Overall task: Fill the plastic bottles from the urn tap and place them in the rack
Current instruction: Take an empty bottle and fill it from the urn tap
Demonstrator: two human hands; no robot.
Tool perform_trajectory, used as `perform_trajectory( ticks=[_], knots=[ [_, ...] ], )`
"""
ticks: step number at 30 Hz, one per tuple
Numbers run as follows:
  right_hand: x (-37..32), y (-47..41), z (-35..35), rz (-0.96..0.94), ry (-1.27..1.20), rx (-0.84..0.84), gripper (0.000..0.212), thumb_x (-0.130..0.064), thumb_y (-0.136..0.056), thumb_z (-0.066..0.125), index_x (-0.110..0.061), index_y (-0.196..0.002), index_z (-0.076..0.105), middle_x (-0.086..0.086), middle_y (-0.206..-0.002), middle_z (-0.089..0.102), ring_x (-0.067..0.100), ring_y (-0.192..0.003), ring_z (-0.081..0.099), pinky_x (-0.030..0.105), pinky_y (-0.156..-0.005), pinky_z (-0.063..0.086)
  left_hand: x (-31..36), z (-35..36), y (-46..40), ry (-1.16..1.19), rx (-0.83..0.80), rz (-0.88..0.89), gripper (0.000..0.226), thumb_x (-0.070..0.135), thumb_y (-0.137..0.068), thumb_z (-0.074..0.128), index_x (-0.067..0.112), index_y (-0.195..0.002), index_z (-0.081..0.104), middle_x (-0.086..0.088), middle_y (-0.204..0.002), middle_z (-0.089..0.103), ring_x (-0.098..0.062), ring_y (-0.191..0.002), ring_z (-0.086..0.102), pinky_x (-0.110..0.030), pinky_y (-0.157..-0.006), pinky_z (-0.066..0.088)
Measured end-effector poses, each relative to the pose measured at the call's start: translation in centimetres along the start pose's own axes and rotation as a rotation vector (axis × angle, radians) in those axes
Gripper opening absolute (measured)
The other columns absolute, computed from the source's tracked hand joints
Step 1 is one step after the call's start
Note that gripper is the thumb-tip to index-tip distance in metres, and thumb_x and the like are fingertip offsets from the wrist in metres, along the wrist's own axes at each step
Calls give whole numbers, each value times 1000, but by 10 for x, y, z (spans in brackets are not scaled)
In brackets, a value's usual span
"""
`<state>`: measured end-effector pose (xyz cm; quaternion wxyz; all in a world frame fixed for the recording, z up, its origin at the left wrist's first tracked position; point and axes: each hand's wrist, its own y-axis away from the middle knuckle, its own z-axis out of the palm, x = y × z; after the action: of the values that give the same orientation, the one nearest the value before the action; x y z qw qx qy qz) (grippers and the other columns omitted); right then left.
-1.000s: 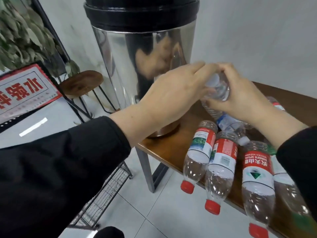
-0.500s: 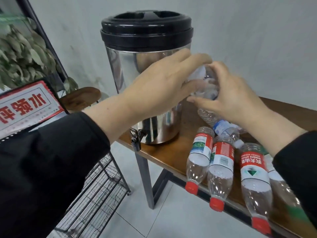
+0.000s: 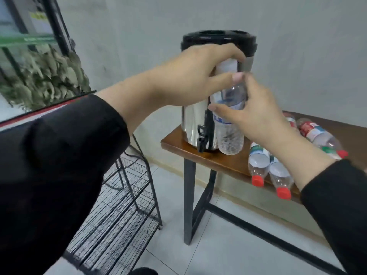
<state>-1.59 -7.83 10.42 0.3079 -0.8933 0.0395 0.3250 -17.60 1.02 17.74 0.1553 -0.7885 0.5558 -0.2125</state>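
We noted a pale plastered wall and a light tiled floor, with a wooden table (image 3: pixel 198 150) on black metal legs standing against the wall. On its left end stood a steel urn (image 3: pixel 195 120) with a black lid; its black tap (image 3: pixel 201 140) projected at the table's front edge. A clear plastic bottle (image 3: pixel 229 124) with a blue-and-white label was held upright in the air in front of the urn, just right of the tap. The left hand (image 3: pixel 190 76) had its fingers curled over the bottle's top. The right hand (image 3: pixel 252 114) gripped the bottle's upper body between thumb and fingers. Several red-capped bottles (image 3: pixel 258 165) lay on their sides on the table to the right. A black wire rack (image 3: pixel 123 215) stood on the floor left of the table. Both arms wore black sleeves (image 3: pixel 59 165).
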Motion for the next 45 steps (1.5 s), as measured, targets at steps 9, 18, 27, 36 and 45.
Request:
perform_trajectory(
  ticks=[9, 18, 27, 36, 45],
  knots=[
    [-23, 78, 78, 206, -135, -60, 66, -54, -80, 76, -42, -132, 36, -39, -100, 50, -24, -89, 52, 8, -79, 37, -5, 35, 64, -66, -49, -278, 45, 64, -95, 55, 19, -91, 52, 5, -77, 50, -17, -74, 50, -33, -59, 34],
    [58, 116, 142, 518, -191, -171, 59, -50, -80, 78, -37, -127, 44, -16, -113, 61, 7, -104, 62, 36, -92, 54, -45, 80, 66, -66, 0, -439, 36, 46, -105, 49, 12, -114, 56, -6, -89, 62, -26, -80, 55, -28, -56, 35],
    [138, 104, 172, 668, -156, -180, 68, -50, -76, 81, -35, -130, 42, -8, -121, 60, 16, -105, 62, 39, -89, 56, -77, 134, 38, 70, 34, -572, 27, 21, -103, 38, 8, -86, 54, -4, -68, 52, -21, -61, 47, -32, -54, 33],
    [154, 76, 200, 627, -95, -143, 66, -58, -71, 82, -39, -122, 43, -12, -120, 63, 16, -105, 63, 38, -83, 58, -80, 150, 24, 43, -133, -322, 38, 34, -111, 34, 25, -138, 60, 6, -105, 71, -18, -96, 66, -8, -57, 36],
    [144, 65, 202, 574, -63, -106, 63, -54, -76, 80, -40, -121, 38, -7, -114, 64, 16, -92, 65, 29, -66, 58, -87, 164, 25, 26, -68, -313, 32, 35, -111, 38, 21, -119, 66, 15, -72, 51, -3, -66, 49, -15, -54, 32]
  ],
)
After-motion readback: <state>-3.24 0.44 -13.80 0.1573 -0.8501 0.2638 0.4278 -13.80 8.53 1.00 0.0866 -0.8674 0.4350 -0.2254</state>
